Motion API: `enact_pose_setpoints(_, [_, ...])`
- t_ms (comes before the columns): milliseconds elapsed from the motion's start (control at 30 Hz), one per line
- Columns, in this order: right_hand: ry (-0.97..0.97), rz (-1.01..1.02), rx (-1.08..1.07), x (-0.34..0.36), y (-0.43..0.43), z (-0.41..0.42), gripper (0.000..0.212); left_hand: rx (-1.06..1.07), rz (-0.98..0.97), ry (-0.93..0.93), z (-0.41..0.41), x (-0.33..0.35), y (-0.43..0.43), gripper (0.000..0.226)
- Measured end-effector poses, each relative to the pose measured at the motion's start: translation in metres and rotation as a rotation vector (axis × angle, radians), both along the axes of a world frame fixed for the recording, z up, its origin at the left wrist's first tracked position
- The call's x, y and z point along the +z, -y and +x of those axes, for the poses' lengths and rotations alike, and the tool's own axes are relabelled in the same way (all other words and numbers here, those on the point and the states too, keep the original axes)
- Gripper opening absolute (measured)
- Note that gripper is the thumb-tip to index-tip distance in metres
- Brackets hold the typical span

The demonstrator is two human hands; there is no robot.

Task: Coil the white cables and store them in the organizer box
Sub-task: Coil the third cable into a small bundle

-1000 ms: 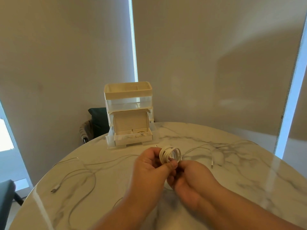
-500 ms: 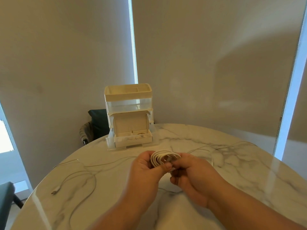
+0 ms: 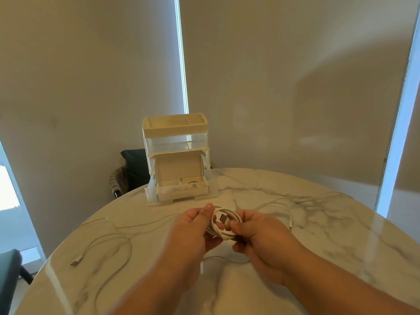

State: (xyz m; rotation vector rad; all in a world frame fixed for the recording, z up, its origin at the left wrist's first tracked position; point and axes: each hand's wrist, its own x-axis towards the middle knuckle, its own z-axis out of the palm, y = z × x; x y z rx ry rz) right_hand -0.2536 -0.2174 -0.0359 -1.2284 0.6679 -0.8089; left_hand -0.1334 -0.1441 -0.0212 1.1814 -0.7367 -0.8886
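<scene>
A white coiled cable [image 3: 221, 225] sits between both hands above the marble table [image 3: 318, 235]; its plug end lies across the coil's middle. My left hand [image 3: 193, 230] grips the coil's left side with the thumb on top. My right hand [image 3: 261, 237] pinches the coil's right side. The cream organizer box [image 3: 177, 155] stands at the table's far edge, its lower drawer [image 3: 181, 189] pulled open with a small coil inside. Loose white cables lie on the table: one on the left [image 3: 109, 242], one on the right [image 3: 291, 208].
A dark chair [image 3: 131, 169] stands behind the table, left of the organizer. Another dark seat [image 3: 9, 273] shows at the lower left, past the table's rim. A thin cable strand [image 3: 225, 258] runs beneath my hands.
The coil has turned from upright to lying flatter between my hands, its plug now across the middle. Both hands shifted slightly toward me.
</scene>
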Motion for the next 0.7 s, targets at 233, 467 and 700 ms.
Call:
enact_pose_setpoints(233, [0.26, 0.205, 0.169, 0.009, -0.01, -0.001, 0.043, 0.042, 0.093, -0.122, 0.006, -0.01, 0.008, 0.039])
enact_pose_setpoints(467, [-0.028, -0.153, -0.076, 0.007, -0.015, -0.001, 0.02, 0.046, 0.078, -0.084, 0.0, -0.012, 0.01, 0.033])
enact_pose_setpoints(700, [-0.267, -0.613, -0.304, 0.013, -0.001, -0.014, 0.016, 0.119, 0.089, -0.06, 0.005, -0.006, 0.005, 0.033])
